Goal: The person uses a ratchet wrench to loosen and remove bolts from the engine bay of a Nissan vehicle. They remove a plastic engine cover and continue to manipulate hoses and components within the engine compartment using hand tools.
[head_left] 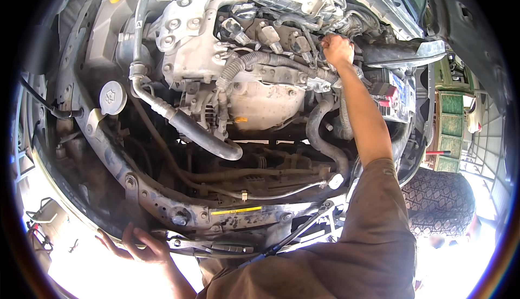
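Observation:
My right arm reaches across the open engine bay of a car. My right hand [338, 50] is closed in a fist at the far right end of the engine; what its fingers hold, if anything, is hidden. Beside it, to the left, is an ignition coil [301, 45], one of several in a row on the engine. A black plastic air duct [401, 54] lies just right of that hand. Low at the left, my left hand [142, 247] is open with its fingers apart, by the car's front edge, next to the metal front crossmember [162, 204].
A battery [398, 96] with a red terminal cover sits right of my forearm. Hoses, including a black one [203, 136], cross the gap before the engine. A round reservoir cap [113, 97] stands at left. Outside the car at right lies a tyre [439, 201].

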### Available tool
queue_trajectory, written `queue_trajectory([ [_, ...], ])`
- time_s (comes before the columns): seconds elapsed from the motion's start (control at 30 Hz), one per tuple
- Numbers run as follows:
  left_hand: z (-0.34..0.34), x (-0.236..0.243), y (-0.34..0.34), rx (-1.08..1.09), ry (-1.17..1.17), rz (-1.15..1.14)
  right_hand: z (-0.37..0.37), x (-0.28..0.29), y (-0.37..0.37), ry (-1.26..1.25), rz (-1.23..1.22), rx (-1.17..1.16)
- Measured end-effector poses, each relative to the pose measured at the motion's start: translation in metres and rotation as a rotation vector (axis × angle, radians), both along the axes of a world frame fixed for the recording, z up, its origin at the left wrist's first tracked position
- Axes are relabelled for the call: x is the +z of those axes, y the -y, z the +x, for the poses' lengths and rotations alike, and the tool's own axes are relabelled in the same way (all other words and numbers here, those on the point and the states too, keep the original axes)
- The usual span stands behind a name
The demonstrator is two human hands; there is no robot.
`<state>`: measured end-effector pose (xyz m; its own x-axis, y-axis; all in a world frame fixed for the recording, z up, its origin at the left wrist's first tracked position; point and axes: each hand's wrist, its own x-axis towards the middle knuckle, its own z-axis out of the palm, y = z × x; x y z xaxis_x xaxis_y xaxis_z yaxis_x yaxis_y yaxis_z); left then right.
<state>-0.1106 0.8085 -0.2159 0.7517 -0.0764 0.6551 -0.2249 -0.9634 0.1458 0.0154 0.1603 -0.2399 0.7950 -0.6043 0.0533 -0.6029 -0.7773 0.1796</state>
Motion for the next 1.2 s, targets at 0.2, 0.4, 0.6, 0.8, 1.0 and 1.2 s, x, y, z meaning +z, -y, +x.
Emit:
queue_trajectory([
  [0.2,-0.002,-0.011,-0.009,0.012,-0.018,0.036,-0.001,-0.001,0.015,0.135,0.267,-0.087],
  [0.4,-0.018,-0.036,-0.036,-0.016,-0.222,-0.398,-0.001,0.011,-0.003,-0.051,0.075,-0.163],
  [0.6,-0.017,-0.003,-0.013,0.071,-0.387,-0.352,0.004,0.010,0.000,-0.039,0.110,-0.062],
  [0.8,-0.003,0.013,0.015,0.032,-0.184,-0.330,0.004,0.010,0.008,0.010,0.242,-0.154],
  [1.0,0.001,0.016,0.018,-0.001,-0.147,-0.350,0.003,0.008,-0.004,-0.053,0.007,-0.065],
  [1.2,0.000,0.015,0.021,0.057,-0.191,-0.358,-0.002,-0.006,0.034,0.052,0.307,-0.095],
])
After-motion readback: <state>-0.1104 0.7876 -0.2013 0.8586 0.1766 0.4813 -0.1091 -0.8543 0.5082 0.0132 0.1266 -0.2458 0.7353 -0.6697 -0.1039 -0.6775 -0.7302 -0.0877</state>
